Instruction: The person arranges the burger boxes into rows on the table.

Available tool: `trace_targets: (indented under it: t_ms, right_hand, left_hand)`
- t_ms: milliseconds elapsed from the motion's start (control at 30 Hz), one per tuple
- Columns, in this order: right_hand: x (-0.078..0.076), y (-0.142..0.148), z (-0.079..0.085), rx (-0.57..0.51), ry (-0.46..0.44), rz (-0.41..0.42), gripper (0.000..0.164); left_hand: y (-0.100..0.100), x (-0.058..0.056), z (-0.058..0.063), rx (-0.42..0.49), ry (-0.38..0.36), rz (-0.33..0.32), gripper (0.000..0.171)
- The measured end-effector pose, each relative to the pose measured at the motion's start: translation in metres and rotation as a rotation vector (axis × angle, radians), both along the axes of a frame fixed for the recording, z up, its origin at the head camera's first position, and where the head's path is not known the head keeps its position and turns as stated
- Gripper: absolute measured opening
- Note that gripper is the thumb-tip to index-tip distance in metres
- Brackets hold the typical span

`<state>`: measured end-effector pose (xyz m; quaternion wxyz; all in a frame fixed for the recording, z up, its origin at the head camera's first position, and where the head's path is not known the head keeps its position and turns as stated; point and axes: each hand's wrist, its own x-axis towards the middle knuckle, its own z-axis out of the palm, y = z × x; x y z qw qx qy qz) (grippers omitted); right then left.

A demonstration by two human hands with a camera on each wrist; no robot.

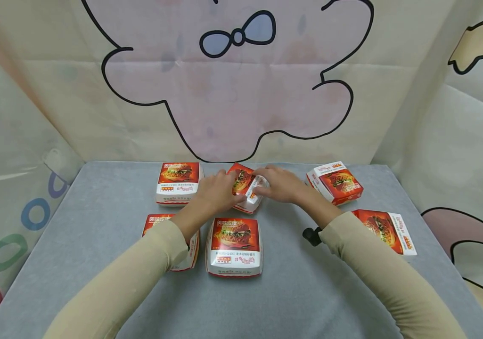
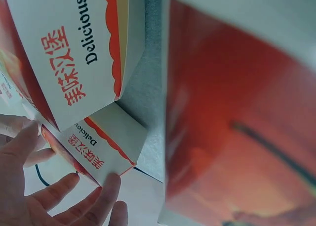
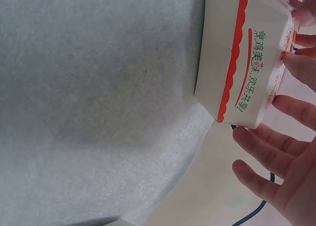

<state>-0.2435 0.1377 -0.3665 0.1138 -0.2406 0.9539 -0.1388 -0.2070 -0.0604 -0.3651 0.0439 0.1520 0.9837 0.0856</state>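
Currently, my left hand [image 1: 219, 189] and right hand [image 1: 282, 183], fingers loosely spread, touch the skewed burger box [image 1: 246, 182] at the table [image 1: 288, 292]'s back middle, so uneven pressure could twist it into the back-left carton [image 1: 178, 181].

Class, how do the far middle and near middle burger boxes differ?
The left hand and right hand touch the far middle box; neither touches the near middle box. The far middle box sits askew; the near middle box sits nearly straight. Both are red and white.
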Motion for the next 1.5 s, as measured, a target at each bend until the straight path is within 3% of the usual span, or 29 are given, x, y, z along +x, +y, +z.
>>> trace_targets:
  t_ms: [300,600,767,1100,1500]
  right_hand:
    - [-0.002,0.004,0.006,0.009,0.001,0.051,0.048]
    - [-0.011,0.008,0.008,-0.056,-0.088,0.166,0.051]
    - [-0.011,0.009,0.007,-0.044,-0.127,0.127,0.052]
    - [-0.005,0.003,0.005,-0.023,-0.088,0.111,0.055]
    - [0.003,-0.011,0.002,0.009,-0.039,0.059,0.059]
  left_hand:
    - [0.001,0.001,0.001,-0.03,-0.016,-0.014,0.067]
    - [0.002,-0.001,0.006,-0.057,-0.075,-0.03,0.064]
    - [0.002,-0.002,0.009,-0.049,-0.116,-0.025,0.064]
    - [0.0,-0.005,0.016,-0.031,-0.168,-0.014,0.058]
    - [-0.007,-0.007,0.023,-0.111,-0.279,-0.004,0.063]
